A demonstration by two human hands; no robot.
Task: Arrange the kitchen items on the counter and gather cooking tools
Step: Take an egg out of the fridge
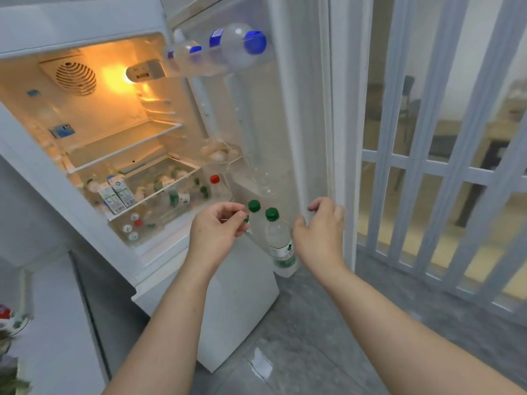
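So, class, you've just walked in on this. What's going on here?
A person stands at an open fridge, reaching both hands toward two green-capped bottles in the lower door shelf. The left hand is curled beside the left bottle; whether it grips it is unclear. The right hand hovers open beside the right bottle.

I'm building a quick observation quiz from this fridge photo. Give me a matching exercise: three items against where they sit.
Items:
1. blue-capped bottles
2. green-capped bottles
3. milk cartons

Places:
A. bottom door shelf
B. inside the fridge, low shelf
C. top door shelf

Pairs: 1-C, 2-A, 3-B
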